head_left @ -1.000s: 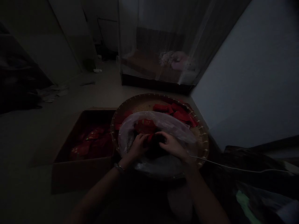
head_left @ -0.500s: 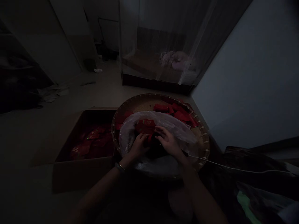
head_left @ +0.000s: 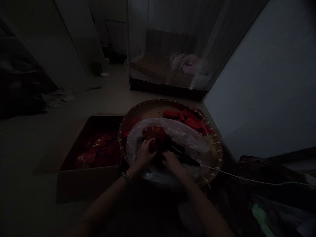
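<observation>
My left hand (head_left: 146, 152) is closed round a small red packet (head_left: 154, 144), whose end shows above the fingers. Just right of it my right hand (head_left: 171, 161) is lowered, fingers curled together over the dark middle of a clear plastic bag (head_left: 190, 133). What those fingers hold, if anything, is hidden in the dark. Another red packet (head_left: 155, 131) with printing lies in the bag beyond my hands. A long black device (head_left: 185, 158) with a white cord lies right of my right hand. The bag rests in a round woven bamboo tray (head_left: 145, 110).
An open cardboard box (head_left: 89, 184) with many red packets (head_left: 102, 141) stands left of the tray. More red packets (head_left: 192, 121) lie along the tray's far right. The white cord (head_left: 247, 177) runs off right. A wall (head_left: 266, 82) and a netted bed (head_left: 163, 84) stand beyond.
My right hand has moved down and toward me, away from the red packet, uncovering the black device. My left hand keeps the red packet, whose end now shows more clearly.
</observation>
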`<action>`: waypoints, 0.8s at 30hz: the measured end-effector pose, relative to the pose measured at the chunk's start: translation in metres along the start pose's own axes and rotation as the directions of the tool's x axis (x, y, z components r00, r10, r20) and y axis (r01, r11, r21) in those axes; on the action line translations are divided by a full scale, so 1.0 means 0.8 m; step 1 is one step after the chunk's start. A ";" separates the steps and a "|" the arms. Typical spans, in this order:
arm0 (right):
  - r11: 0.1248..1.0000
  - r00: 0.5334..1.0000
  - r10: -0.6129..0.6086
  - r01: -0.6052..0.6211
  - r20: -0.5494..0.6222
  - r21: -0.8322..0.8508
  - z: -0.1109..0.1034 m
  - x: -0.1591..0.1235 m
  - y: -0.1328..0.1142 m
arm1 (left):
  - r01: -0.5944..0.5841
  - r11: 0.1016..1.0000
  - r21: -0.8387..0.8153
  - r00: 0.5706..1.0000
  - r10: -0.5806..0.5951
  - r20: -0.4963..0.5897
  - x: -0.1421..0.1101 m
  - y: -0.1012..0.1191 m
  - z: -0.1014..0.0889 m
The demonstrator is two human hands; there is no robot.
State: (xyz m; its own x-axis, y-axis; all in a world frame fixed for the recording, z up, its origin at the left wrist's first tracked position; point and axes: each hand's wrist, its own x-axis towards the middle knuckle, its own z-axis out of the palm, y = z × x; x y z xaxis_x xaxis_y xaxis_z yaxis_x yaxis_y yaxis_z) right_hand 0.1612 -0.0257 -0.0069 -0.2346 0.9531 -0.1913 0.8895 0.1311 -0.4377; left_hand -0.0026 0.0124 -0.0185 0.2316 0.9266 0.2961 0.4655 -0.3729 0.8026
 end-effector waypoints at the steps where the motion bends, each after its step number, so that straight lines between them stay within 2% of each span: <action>1: 1.000 1.000 0.003 -0.003 -0.018 0.009 -0.001 0.002 0.004 | -0.002 1.000 0.005 1.000 0.002 -0.002 0.000 0.000 0.000; 5: 0.982 0.988 0.021 0.008 -0.153 0.189 -0.010 0.000 0.022 | -0.015 1.000 0.012 1.000 0.015 -0.011 0.000 -0.001 0.001; 9: 0.893 0.925 0.117 0.062 -0.362 0.446 -0.033 -0.006 0.027 | -0.021 0.999 0.025 0.999 0.020 0.040 -0.001 -0.001 0.002; 11: 0.848 0.898 0.146 0.103 -0.415 0.520 -0.050 -0.006 0.020 | -0.024 0.999 0.038 0.998 0.021 0.064 -0.002 -0.001 0.003; 15: 0.783 0.910 0.092 0.185 -0.405 0.594 -0.076 -0.003 -0.007 | -0.053 0.998 0.035 0.996 0.050 0.073 -0.001 0.000 0.003; 18: 0.687 0.931 0.116 0.177 -0.346 0.705 -0.078 0.001 -0.018 | -0.063 0.998 0.029 0.995 0.061 0.073 -0.001 0.000 0.002; 20: 0.650 0.923 0.166 0.162 -0.347 0.743 -0.074 0.003 -0.017 | -0.062 0.998 0.030 0.995 0.059 0.079 -0.001 0.001 0.001; 24: 0.714 0.899 0.195 0.143 -0.391 0.686 -0.061 0.004 -0.009 | -0.077 0.997 0.029 0.994 0.074 0.084 -0.001 0.001 0.002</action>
State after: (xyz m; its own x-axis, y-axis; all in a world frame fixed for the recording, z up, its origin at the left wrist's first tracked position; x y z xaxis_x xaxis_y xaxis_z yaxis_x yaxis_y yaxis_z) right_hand 0.1734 -0.0102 0.0385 0.1161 0.9895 0.0857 0.3325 0.0426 -0.9421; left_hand -0.0009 0.0110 -0.0193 0.3360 0.8893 0.3104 0.4708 -0.4439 0.7624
